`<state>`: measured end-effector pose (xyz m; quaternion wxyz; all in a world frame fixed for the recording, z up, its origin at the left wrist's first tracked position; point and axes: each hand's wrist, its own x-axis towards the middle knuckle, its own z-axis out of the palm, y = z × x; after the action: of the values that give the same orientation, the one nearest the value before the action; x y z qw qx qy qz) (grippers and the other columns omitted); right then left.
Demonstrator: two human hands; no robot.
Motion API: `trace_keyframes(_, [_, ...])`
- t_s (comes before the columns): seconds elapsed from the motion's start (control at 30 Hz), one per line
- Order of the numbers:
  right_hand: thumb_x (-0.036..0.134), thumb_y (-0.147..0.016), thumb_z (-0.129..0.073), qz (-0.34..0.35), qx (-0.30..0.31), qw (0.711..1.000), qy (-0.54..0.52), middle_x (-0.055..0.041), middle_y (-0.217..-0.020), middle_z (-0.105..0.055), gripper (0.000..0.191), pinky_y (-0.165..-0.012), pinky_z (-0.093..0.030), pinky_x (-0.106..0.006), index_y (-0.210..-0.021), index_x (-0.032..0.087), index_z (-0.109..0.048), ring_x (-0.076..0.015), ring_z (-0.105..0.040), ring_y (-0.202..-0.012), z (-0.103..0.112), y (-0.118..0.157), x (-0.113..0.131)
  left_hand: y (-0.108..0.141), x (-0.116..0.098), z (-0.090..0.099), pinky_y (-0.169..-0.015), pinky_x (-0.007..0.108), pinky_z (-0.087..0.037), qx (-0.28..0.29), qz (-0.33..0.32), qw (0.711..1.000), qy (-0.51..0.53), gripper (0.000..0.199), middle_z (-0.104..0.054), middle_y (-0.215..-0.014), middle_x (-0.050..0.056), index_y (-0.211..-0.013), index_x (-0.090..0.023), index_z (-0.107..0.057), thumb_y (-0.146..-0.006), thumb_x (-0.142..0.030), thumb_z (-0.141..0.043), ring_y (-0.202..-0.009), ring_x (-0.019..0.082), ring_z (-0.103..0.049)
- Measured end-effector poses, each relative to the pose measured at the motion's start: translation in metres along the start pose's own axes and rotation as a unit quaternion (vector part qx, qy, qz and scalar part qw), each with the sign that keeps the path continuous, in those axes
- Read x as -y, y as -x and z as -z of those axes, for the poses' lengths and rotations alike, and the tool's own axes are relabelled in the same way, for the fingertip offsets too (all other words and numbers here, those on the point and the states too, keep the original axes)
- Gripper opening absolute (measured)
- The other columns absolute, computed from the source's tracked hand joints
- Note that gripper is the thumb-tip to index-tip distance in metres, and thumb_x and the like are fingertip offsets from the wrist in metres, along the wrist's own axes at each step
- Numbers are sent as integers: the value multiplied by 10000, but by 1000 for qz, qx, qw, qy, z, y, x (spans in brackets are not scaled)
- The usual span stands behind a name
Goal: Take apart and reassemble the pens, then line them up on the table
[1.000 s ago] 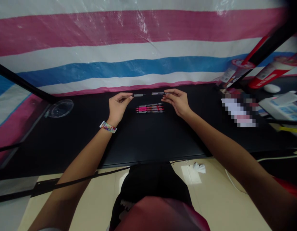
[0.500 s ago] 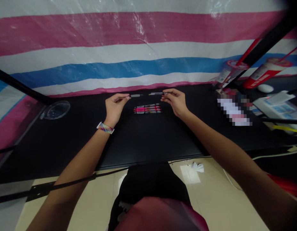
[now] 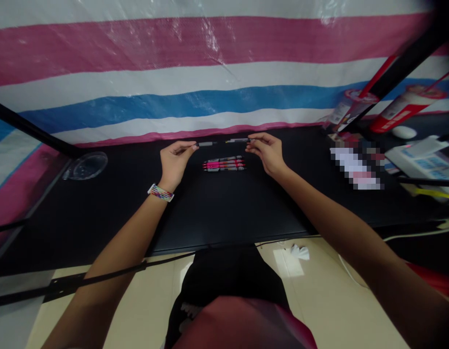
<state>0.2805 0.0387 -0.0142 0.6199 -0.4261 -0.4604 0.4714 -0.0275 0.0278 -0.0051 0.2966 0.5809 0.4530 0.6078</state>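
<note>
At the far side of the black table, my left hand (image 3: 175, 157) pinches one end of a dark pen piece with a grey grip (image 3: 206, 143). My right hand (image 3: 265, 151) pinches a slim, clear pen piece (image 3: 237, 140) with thumb and fingers. Both pieces lie level in one line, their inner ends close together over the table; whether they touch I cannot tell. Just below them several pens (image 3: 224, 165), pink, red and dark with grey parts, lie side by side on the table, touched by neither hand.
A clear round plastic lid (image 3: 88, 166) lies at the left. Two cups with straws, one clear (image 3: 350, 111) and one red and white (image 3: 406, 109), stand at the right. Near them are a white rounded object (image 3: 404, 132) and a pale device (image 3: 424, 155). Striped sheeting (image 3: 210, 102) hangs behind.
The inner ends of the two pen pieces have come closer together, narrowing the gap. Both hands keep their pinch. The pens on the table lie as before.
</note>
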Motion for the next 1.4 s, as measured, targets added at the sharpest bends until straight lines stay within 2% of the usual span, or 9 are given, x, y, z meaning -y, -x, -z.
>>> trace_keyframes(0.43, [333,-808,-834,-6,3,1000,27,-26,-862,-774,166,-981,-702,-478,-961,276,-806,-226,-789,-843,-2,3,0,1,1,-1,-1045,451,-712,5,1,1000,-15,127,-905,-1027,53,-993,-267,-905,-873,-283,-942,-990,235,-869])
trace_keyframes(0.63, [368,-792,-891,-7,76,997,26,-38,-852,-774,226,-956,-697,-484,-978,254,-836,-231,-785,-828,-10,11,-3,9,-1,-8,-1010,443,-696,74,3,996,-45,127,-903,-1030,65,-993,-258,-901,-889,-327,-923,-983,243,-852])
trace_keyframes(0.8, [384,-780,-916,-2,73,997,18,-45,-860,-799,253,-956,-694,-481,-983,244,-860,-227,-787,-816,-10,12,-3,10,-2,-9,-962,398,-654,94,-15,993,-71,99,-875,-956,46,-969,-248,-858,-955,-345,-846,-929,223,-815])
trace_keyframes(1.03, [364,-805,-904,-3,82,996,30,-36,-861,-804,216,-949,-702,-480,-991,257,-873,-231,-800,-822,-12,14,0,9,-6,-8,-818,357,-588,115,-39,986,-110,386,-742,-756,23,-800,-254,-730,-1113,-464,-648,-762,188,-708])
trace_keyframes(1.17, [391,-790,-925,-2,85,996,19,-40,-867,-809,245,-941,-697,-482,-987,256,-870,-231,-796,-814,-13,14,-1,8,-4,-9,-909,366,-598,112,-54,988,-89,133,-794,-951,31,-957,-265,-756,-998,-386,-795,-903,200,-739])
trace_keyframes(1.23, [417,-779,-937,-7,88,996,20,-43,-878,-808,281,-953,-694,-489,-995,253,-864,-234,-797,-822,-13,14,-1,9,-3,-10,-952,372,-603,115,-53,989,-75,176,-800,-1031,36,-1058,-274,-761,-939,-363,-854,-981,213,-758])
trace_keyframes(1.3, [442,-775,-945,-13,90,996,26,-43,-887,-805,311,-973,-691,-497,-1006,254,-858,-239,-800,-841,-13,15,-1,10,-4,-12,-942,373,-612,128,-38,989,-59,197,-794,-1011,36,-1126,-277,-757,-987,-404,-816,-964,212,-775])
trace_keyframes(1.4, [449,-774,-945,-16,92,995,26,-37,-878,-800,314,-976,-689,-487,-1009,259,-860,-236,-802,-843,-14,16,0,12,-6,-14,-893,369,-615,144,-24,988,-38,220,-761,-869,15,-1196,-276,-755,-1110,-454,-659,-827,189,-771])
